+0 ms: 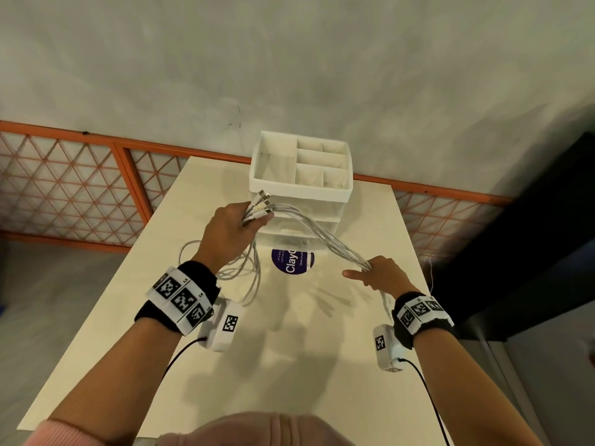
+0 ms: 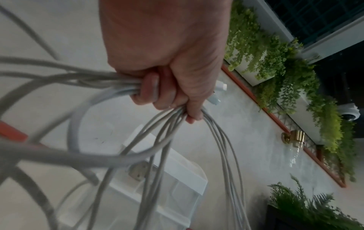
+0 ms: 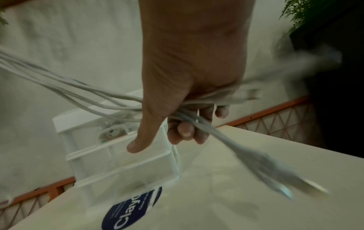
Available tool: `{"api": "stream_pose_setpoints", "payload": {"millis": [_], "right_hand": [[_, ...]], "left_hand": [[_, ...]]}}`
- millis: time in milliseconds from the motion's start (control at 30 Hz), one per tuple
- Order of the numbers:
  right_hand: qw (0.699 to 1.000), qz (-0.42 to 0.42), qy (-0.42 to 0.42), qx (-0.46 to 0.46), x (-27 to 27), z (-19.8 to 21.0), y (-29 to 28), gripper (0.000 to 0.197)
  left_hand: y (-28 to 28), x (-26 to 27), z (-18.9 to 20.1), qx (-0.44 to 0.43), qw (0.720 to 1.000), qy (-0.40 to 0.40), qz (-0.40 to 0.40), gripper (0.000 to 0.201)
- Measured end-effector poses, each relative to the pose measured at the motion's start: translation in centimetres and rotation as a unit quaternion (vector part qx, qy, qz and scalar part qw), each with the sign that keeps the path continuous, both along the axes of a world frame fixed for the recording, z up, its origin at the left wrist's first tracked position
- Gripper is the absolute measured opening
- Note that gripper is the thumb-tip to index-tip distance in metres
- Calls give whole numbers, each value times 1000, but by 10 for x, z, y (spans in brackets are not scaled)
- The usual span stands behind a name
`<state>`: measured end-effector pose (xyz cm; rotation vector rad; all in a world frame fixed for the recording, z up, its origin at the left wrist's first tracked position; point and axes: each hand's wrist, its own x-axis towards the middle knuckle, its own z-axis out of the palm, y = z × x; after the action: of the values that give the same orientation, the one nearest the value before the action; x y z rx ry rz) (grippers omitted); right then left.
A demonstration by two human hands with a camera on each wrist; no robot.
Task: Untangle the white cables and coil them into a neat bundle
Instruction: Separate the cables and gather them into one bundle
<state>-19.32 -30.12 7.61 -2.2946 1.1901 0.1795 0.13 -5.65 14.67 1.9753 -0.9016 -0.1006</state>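
Several white cables (image 1: 317,235) stretch in the air between my two hands above the cream table (image 1: 289,349). My left hand (image 1: 233,226) grips them near their metal plugs (image 1: 264,201), which stick out past its fingers; loose loops (image 1: 238,272) hang under it onto the table. The left wrist view shows that fist (image 2: 167,87) curled tight round the cables (image 2: 94,80). My right hand (image 1: 381,273) holds the other end of the strands, fingers curled round them (image 3: 189,119), thumb (image 3: 141,138) pointing out. Blurred cable tails (image 3: 275,174) dangle beyond it.
A white drawer organizer (image 1: 301,175) with open top compartments stands at the table's far middle. A round dark blue label (image 1: 291,262) lies in front of it. An orange lattice rail (image 1: 80,181) and grey wall run behind. A dark surface (image 1: 531,236) borders the right side.
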Motion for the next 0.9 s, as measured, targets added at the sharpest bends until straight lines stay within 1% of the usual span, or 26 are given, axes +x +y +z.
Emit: {"api": "stream_pose_setpoints", "payload": {"millis": [33,100,200,267,300,333,367,400,433,467,500,533,567,600,667,700,767,833,900], "right_hand": [[1000,0,16,-5,-1,-4,-1,54],[1000,-16,2,-27,-6,-11,-2,54],[996,-40,-35,-65,-11,-18,-7,57],[998,-34,-11,-56,-13,-18,-12,58],[998,-29,26,-47,-12,-14,-12,63],[997,-20,67,-44,-10,-9,-13,74],[995,-9,92,-41,-7,-2,-12,85],[996,1,86,-38,-2,6,-9,91],[998,13,43,-33,5,17,-6,90],[999,29,-32,-30,13,28,-1,81],[991,45,-122,-18,20,43,6,65],[975,62,-212,12,28,58,16,47],[952,87,-286,57,33,75,29,33],[928,113,-338,107,38,90,42,28],[890,160,-387,182,44,113,63,28],[879,177,-394,204,46,120,70,29],[870,191,-400,216,51,124,78,28],[865,182,-415,217,55,124,82,25],[856,160,-440,220,57,123,87,25]], "left_hand": [[-1,1,0,-8,1000,7,7,29],[-2,1,2,8,1000,22,-3,30],[-3,-5,1,46,996,45,-61,27],[-3,-10,-1,37,991,81,-97,36],[-3,-13,-2,27,988,101,-111,40],[-4,-16,-3,17,985,117,-127,40],[-5,-19,-3,7,981,124,-146,36],[-7,-24,-2,-3,979,126,-163,29],[-8,-29,-1,-7,976,128,-178,17],[-10,-34,1,-12,972,132,-192,9],[-12,-38,2,-18,970,135,-202,16],[-14,-41,2,-22,968,135,-209,23],[-16,-43,1,-23,968,136,-211,26],[-18,-44,0,-25,966,142,-215,26],[-20,-44,-1,-25,959,168,-226,25],[-20,-45,0,-24,955,187,-230,25],[-20,-47,2,-28,941,229,-246,28],[-20,-48,5,-26,929,264,-258,38],[-20,-47,7,-45,919,291,-262,44]]}}
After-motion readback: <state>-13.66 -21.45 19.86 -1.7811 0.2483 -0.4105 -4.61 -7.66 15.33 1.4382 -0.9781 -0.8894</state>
